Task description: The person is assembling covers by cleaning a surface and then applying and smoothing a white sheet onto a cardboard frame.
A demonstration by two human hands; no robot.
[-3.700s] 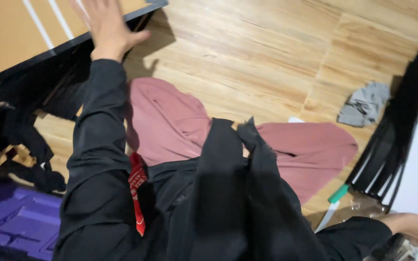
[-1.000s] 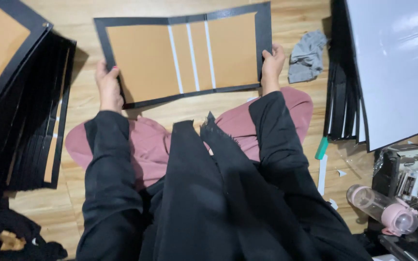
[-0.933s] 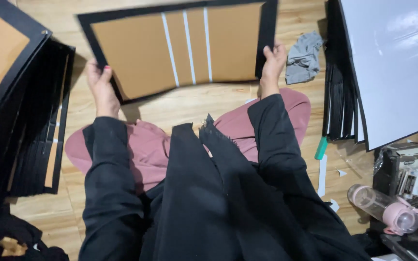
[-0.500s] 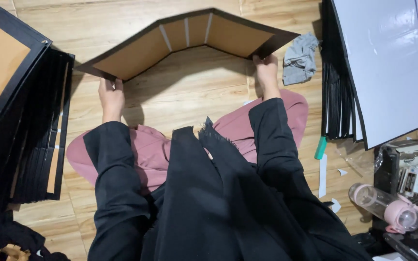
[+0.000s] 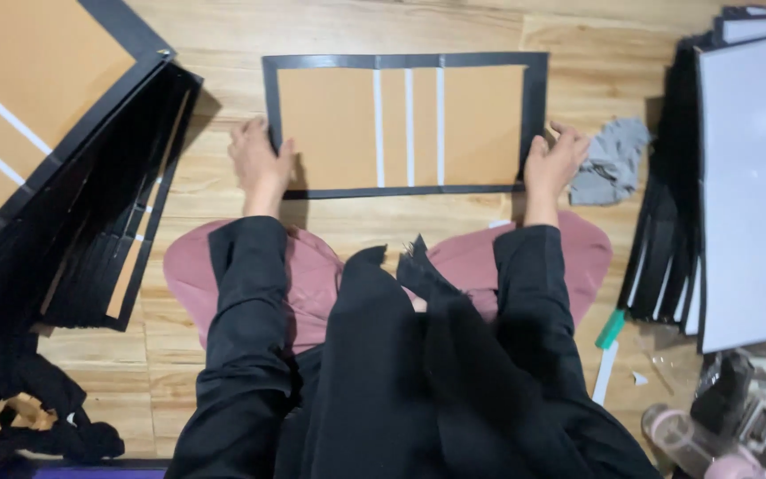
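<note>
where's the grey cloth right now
In the head view the crumpled grey cloth lies on the wooden floor, just right of the right hand and the cardboard panel, left of the stacked white boards.
</note>
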